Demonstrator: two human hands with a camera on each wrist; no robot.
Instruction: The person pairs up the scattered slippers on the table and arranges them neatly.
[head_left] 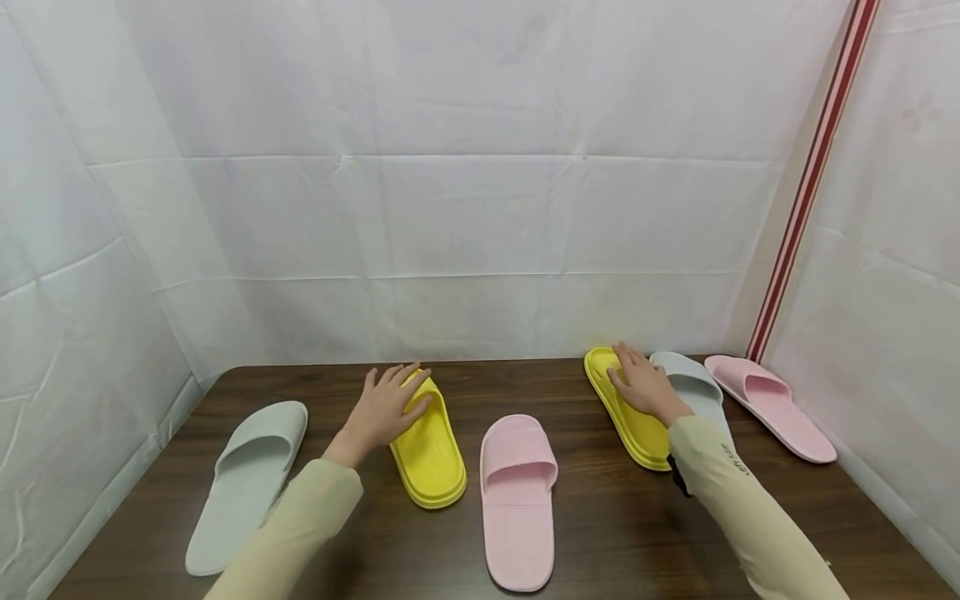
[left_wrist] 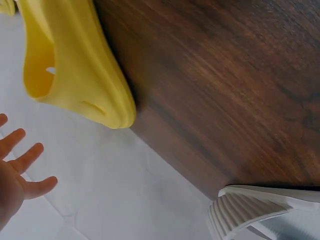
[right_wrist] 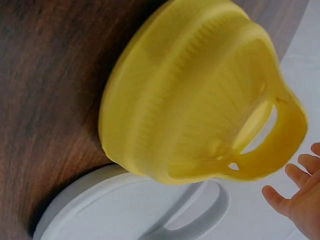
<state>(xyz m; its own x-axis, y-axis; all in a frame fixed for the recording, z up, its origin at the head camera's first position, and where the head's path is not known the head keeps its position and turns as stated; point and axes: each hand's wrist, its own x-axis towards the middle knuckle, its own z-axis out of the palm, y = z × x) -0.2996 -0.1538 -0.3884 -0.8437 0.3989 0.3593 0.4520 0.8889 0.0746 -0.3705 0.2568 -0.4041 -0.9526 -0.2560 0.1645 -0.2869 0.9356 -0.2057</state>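
With fingers spread, my left hand [head_left: 384,410] hovers over the toe end of a yellow slipper [head_left: 430,454] left of centre. A gap shows between that hand [left_wrist: 14,175] and the yellow slipper [left_wrist: 82,65] in the left wrist view. My right hand [head_left: 647,388] is above the front of the other yellow slipper [head_left: 636,427], at right, hiding part of its strap. Its loosely bent fingers look clear of the slipper [right_wrist: 160,105] in the right wrist view. Neither hand holds anything.
A pink slipper [head_left: 519,517] lies between the two yellow ones. One grey slipper [head_left: 243,492] is far left; another grey slipper [head_left: 693,387] and a pink slipper [head_left: 783,417] are at right. White sheeting [head_left: 465,225] encloses the brown wooden table [head_left: 592,533] behind and at the sides.
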